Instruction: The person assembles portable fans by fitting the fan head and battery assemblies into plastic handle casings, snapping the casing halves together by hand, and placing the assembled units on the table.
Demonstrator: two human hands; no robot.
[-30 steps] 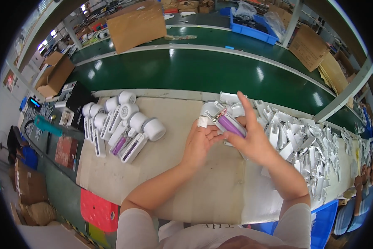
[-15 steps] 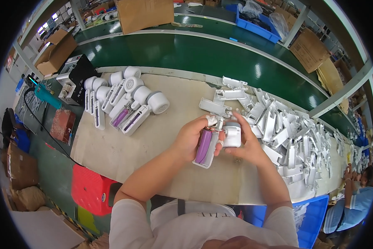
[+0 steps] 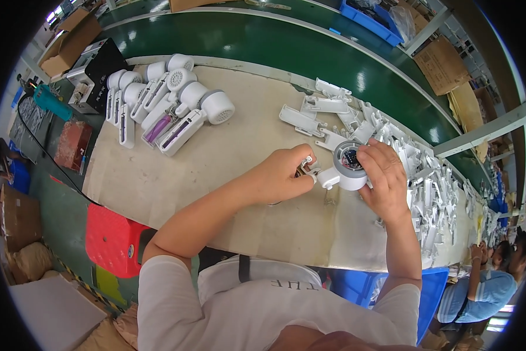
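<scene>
Over the middle of the bench I hold a white hairdryer-shaped device between both hands. My left hand is closed around its handle end, most of which is hidden behind the fingers. With curled fingers, my right hand grips the round head from the right. The head's grey-ringed end faces up, with a circuit board and wires visible inside. Just beyond my hands lie loose white handle shells. To the left stands a group of similar white devices, some with purple parts showing in their handles.
A big pile of white plastic shells covers the bench's right side. At the left are a black box, a teal power screwdriver with a cable, and a red stool. A blue bin stands below the bench. People are at the right.
The device has been turned, so the head's wired end now shows and the purple handle part is out of sight. My hands have spread apart somewhat. The view has shifted too.
</scene>
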